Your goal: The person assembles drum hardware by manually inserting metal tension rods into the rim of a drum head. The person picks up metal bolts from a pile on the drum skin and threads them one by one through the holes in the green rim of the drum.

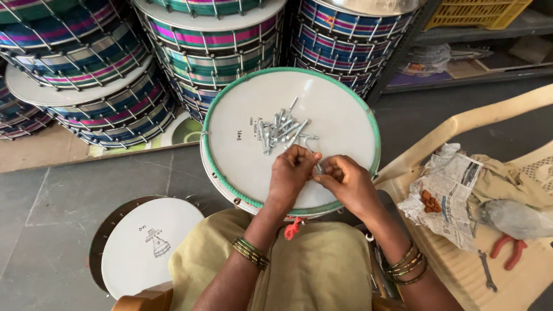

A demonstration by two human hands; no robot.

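A round drum [345, 109] with a white head and green rim rests against my lap. A pile of several metal hook bolts [283, 128] lies on its head. My left hand [291, 173] and my right hand [344, 179] meet over the near part of the drumhead, fingertips pinched together on one hook bolt [315, 154] that sticks up between them. Both wrists carry bangles.
Stacks of striped drums [213, 40] fill the back. A loose white drumhead in a hoop [147, 242] lies on the floor at left. A plastic chair [461, 259] at right holds newspaper [446, 190], cloth, red-handled pliers [510, 250] and a spanner [487, 270]. Shelves stand behind.
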